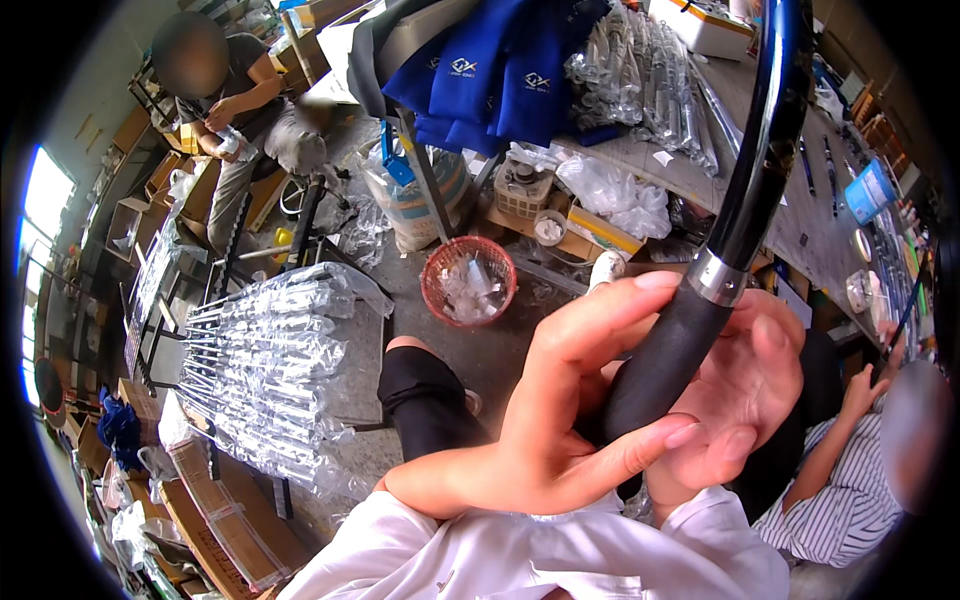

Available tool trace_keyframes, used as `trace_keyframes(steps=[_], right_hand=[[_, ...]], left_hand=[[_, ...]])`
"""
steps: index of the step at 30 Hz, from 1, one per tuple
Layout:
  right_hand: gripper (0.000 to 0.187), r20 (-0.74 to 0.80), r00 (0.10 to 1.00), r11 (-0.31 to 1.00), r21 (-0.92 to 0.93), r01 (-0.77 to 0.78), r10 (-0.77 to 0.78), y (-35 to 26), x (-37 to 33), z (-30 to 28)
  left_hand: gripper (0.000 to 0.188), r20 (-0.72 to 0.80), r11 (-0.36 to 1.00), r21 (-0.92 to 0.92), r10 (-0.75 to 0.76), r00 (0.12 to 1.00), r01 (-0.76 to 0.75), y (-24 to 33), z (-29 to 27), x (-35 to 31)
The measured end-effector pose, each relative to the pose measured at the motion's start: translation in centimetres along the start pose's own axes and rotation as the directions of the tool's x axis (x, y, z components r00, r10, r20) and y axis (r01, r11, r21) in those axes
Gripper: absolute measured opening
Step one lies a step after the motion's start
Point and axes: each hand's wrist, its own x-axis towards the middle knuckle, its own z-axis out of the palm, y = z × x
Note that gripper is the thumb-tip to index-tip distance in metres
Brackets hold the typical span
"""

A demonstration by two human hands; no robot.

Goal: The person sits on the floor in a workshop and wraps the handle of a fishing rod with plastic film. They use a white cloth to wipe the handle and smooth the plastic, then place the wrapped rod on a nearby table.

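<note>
Black foam grip [668, 358] of a fishing rod sits between a worker's two hands: the left hand [560, 420] wraps it with fingers and thumb closed around the lower end, while the right hand [745, 390] lies open behind it, palm against the foam. From the silver collar [716, 275] the glossy dark rod blank [762, 130] rises toward one o'clock. The step looks like seating or checking the grip; any next turn would call for a firm hold. At nine o'clock lie bagged rods [265, 370]; at eleven, a red basket [468, 280].
</note>
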Motion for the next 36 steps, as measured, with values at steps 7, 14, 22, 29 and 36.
trace_keyframes(steps=[7, 14, 22, 29, 36], right_hand=[[0.044, 0.056, 0.991, 0.987, -0.094, 0.129, -0.124, 0.7, 0.0, -0.9], [0.046, 0.012, 0.988, 0.982, -0.11, 0.156, -0.155, 0.9, -0.8, -0.7], [0.046, -0.214, 0.955, 0.973, -0.15, 0.175, -0.205, 0.8, -0.1, 1.6], [0.043, -0.143, 0.964, 0.969, -0.136, 0.207, -0.226, 0.8, 0.5, 0.6], [0.039, -0.019, 0.986, 0.982, -0.095, 0.163, -0.165, 0.5, 0.5, -0.3]], left_hand=[[0.078, 0.049, 0.986, 0.155, 0.057, 0.997, -0.064, -0.2, 0.8, -0.3], [0.078, -0.007, 0.982, 0.149, 0.121, 0.993, -0.118, -0.6, 1.3, 0.0], [0.079, 0.033, 0.972, 0.173, 0.155, 0.987, -0.158, -0.9, 1.2, 0.3], [0.073, -0.002, 0.987, 0.119, 0.11, 0.994, -0.109, -1.2, 1.5, 0.2], [0.066, 0.018, 0.996, 0.038, 0.084, 0.996, -0.085, -1.4, 1.5, 0.3]])
